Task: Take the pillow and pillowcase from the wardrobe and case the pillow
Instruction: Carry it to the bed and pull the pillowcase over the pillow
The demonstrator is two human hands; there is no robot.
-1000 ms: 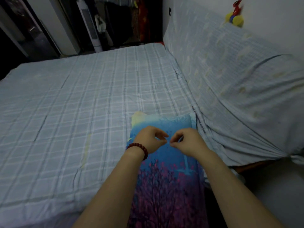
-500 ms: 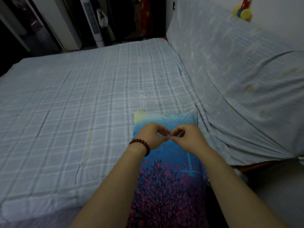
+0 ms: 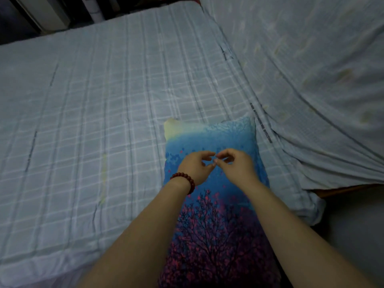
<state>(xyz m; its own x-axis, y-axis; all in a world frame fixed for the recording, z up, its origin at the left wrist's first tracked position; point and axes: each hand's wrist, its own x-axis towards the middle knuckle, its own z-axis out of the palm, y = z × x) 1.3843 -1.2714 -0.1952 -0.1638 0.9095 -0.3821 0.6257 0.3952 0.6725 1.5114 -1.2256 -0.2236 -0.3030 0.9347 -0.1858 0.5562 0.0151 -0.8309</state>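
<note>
A pillow in a pillowcase (image 3: 214, 215) printed with a blue sky and pink trees lies lengthwise on the near right of the bed. A pale yellow corner shows at its far left end. My left hand (image 3: 195, 168), with a red bead bracelet on the wrist, and my right hand (image 3: 234, 166) hover just over the pillow's blue upper half. Their curled fingertips meet in the middle. Whether something small is pinched between them is too fine to see.
The bed (image 3: 93, 121) is covered by a light blue checked sheet. A draped checked cloth (image 3: 311, 75) rises along the right side. Dark furniture and a white panel (image 3: 52, 13) stand beyond the far edge. Floor (image 3: 353, 221) shows at lower right.
The view has dipped and drawn closer to the pillow. My hands stay together over the pillowcase, with the fingertips shifting slightly against each other.
</note>
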